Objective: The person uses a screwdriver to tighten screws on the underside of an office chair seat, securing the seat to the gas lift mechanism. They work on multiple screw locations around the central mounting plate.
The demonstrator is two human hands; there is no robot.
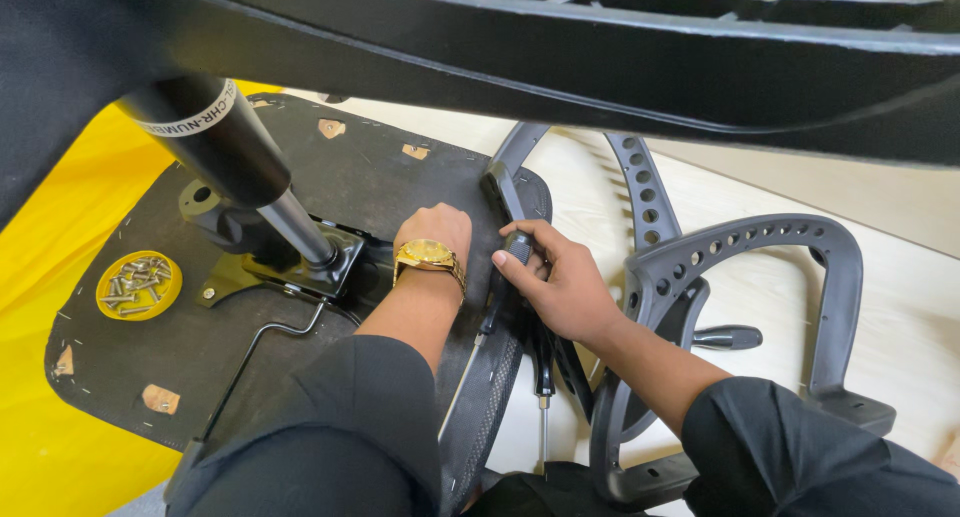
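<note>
An upturned office chair seat (330, 167) lies with its black fabric underside up. A black gas cylinder (225, 147) stands in the metal mechanism plate (300, 257) bolted to it. My left hand (432, 232), with a gold watch on the wrist, rests fisted on the seat's right side beside the plate. My right hand (560, 282) grips the black handle of a screwdriver (505, 277) against the seat's right edge, where a grey armrest bracket (510, 167) meets it. What the left fist holds is hidden.
A yellow lid (138, 285) holding several screws sits on the seat's left part. Grey perforated armrest frames (760, 252) lie on the pale floor to the right. Another screwdriver (543, 377) lies beneath my right wrist. A black chair base (600, 47) spans the top. Yellow sheet (60, 227) at left.
</note>
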